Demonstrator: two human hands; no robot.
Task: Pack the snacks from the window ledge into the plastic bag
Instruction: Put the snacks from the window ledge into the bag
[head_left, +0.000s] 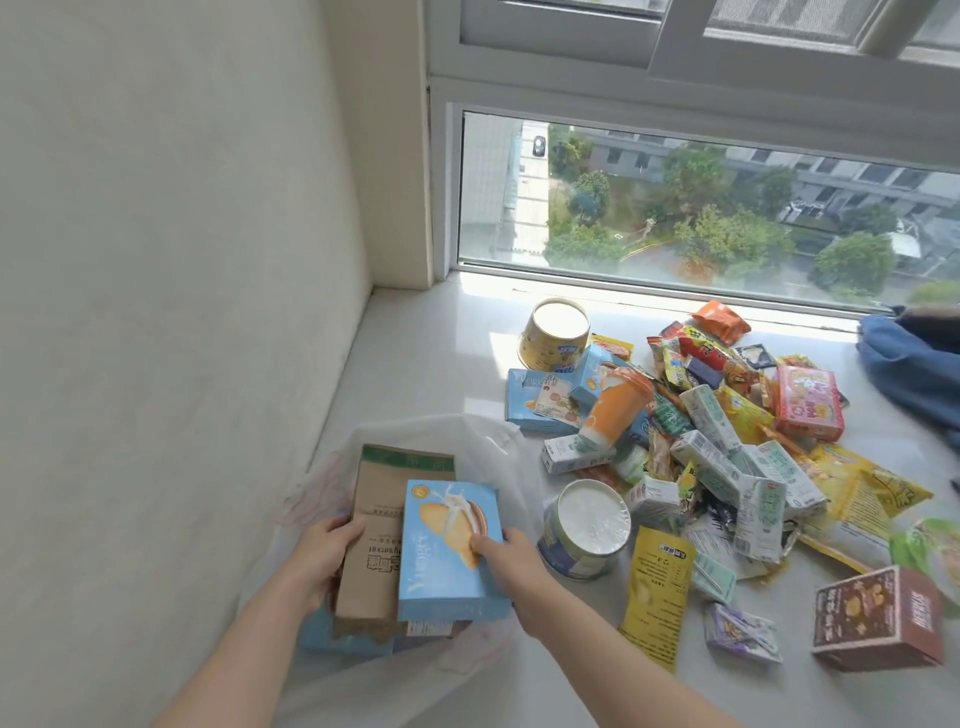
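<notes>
Blue box (452, 551) between both hands' fingers (480, 543)

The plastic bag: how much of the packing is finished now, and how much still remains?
It looks early. The plastic bag already holds a pale blue item at its bottom. In hand: the left hand holds a brown paper packet and the right hand a blue biscuit box, both over the bag. Left: most snacks, including the orange cup and brown box.

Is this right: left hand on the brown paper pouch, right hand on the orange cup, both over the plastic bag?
Not quite. In the head view the right hand grips the light blue box, not the orange cup, which lies in the pile. The left hand does hold the brown paper pouch over the plastic bag.
</notes>
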